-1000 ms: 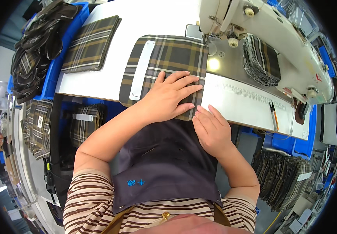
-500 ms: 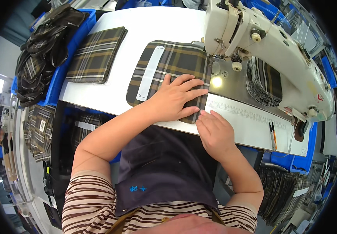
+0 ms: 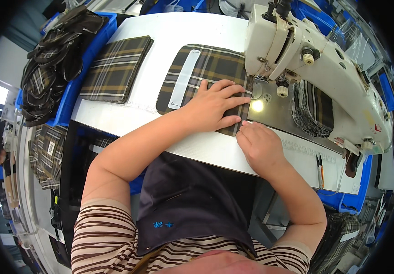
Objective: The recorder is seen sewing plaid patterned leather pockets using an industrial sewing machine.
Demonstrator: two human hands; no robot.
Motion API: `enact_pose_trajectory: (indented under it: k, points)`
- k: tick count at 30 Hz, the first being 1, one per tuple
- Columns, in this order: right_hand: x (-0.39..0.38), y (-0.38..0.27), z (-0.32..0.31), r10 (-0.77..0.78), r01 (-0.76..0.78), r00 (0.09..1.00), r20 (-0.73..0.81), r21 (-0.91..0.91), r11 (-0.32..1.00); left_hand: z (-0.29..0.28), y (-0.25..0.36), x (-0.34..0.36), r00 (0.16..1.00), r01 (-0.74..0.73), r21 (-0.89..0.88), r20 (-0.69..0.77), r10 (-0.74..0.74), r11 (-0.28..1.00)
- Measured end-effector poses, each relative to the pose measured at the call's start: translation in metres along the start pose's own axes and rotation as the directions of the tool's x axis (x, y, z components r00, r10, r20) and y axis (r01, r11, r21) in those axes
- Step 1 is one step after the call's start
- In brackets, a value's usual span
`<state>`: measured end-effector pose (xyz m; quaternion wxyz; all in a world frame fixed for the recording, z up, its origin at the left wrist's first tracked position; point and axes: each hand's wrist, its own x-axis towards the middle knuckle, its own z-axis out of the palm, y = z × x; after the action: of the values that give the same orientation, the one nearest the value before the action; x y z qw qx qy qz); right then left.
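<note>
A dark plaid fabric panel (image 3: 224,64) with rounded corners lies on the white table, its right edge under the needle area of the sewing machine (image 3: 293,50). Along its left part runs a pale strip (image 3: 185,77). My left hand (image 3: 215,105) lies flat on the panel with its fingers spread, pointing toward the machine. At the near right corner of the panel, the fingers of my right hand (image 3: 261,144) are pressed together on the fabric edge. The presser foot and needle are partly hidden by the machine head.
A stack of plaid panels (image 3: 115,68) lies on the left of the table. Beyond it, a blue bin (image 3: 85,68) overflows with dark pieces. More layered panels (image 3: 318,109) sit under the machine arm. Orange-handled snips (image 3: 321,171) lie at the table's right front.
The panel has moved away from me, further along under the machine head. Both hands have travelled with it, and the whole view has shifted slightly.
</note>
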<state>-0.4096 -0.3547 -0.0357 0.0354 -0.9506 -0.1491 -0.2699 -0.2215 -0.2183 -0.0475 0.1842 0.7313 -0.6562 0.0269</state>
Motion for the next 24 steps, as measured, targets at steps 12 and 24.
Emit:
enact_pose_trajectory:
  k: [12,24]
  points:
    - [0.006,0.029,0.013,0.021,-0.021,1.000,-0.008,-0.002,1.000,0.001,-0.029,0.028,0.998,0.057,-0.112,-0.013,-0.058,0.992]
    - [0.018,0.045,0.015,0.214,-0.217,0.974,0.071,0.034,0.976,0.010,-0.064,0.062,0.995,0.096,-0.073,0.035,-0.094,0.993]
